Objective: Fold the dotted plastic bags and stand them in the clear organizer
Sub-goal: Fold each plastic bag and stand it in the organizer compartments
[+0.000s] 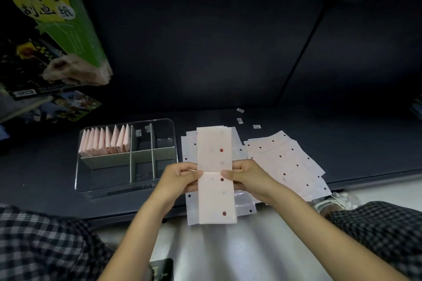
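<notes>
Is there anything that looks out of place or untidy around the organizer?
Mostly tidy. Three small white scraps lie scattered on the dark surface behind the fanned pile of unfolded bags, and two similar scraps sit in a compartment of the clear organizer meant for folded bags.

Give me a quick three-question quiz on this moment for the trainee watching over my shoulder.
1. True or false: the left hand and the right hand both pinch the long pink strip near its middle.
2. In the clear organizer, where do the folded bags stand?
A. far-left compartment
B. near-right compartment
C. outside it, on the shelf
3. Fill in: the loose pile of dotted bags lies to the ____ of the held strip.

Key: 1 true; 2 A; 3 right.
</notes>
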A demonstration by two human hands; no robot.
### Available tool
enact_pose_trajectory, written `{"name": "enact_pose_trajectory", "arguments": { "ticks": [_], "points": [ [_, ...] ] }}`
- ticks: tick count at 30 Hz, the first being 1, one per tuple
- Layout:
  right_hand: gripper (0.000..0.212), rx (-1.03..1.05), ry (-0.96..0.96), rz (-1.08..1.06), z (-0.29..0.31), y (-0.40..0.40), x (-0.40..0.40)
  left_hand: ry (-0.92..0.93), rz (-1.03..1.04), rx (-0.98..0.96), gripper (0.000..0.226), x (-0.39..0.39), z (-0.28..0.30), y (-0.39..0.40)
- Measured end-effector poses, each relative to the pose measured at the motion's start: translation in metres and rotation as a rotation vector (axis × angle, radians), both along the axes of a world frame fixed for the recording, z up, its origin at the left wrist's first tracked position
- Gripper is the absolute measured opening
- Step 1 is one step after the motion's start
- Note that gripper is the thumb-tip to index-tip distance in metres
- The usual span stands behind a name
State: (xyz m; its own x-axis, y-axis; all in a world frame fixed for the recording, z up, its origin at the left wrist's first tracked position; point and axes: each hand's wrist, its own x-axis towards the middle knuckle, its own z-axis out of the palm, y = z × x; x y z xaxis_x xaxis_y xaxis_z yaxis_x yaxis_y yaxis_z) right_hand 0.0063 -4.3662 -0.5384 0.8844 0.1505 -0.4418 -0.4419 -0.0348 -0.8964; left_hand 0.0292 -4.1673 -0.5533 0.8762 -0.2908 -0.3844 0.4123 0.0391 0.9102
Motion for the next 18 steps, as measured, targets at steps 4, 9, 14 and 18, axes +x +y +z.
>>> {"name": "enact_pose_trajectory", "arguments": {
  "ticks": [4, 9, 14, 18],
  "points": [
    [0.018, 0.09, -0.021, -0.021, 0.005, 0.0, 0.0, 0.016, 0.02, -0.078, 0.019, 0.003, 0.0, 0.008],
    [0.018, 0.181, -0.052, -0.09, 0.008, 0.004, 0.002, 0.025, 0.032, -0.143, 0.018, 0.006, 0.003, 0.013],
    [0.027, 0.091, -0.124, -0.142, 0.008, 0.011, 0.003, 0.009, 0.043, -0.157, 0.031, 0.005, 0.007, 0.015],
    [0.033, 0.021, -0.183, -0.17, 0.004, 0.014, 0.005, 0.104, 0.078, -0.186, 0.023, 0.002, 0.009, 0.008]
  ]
}}
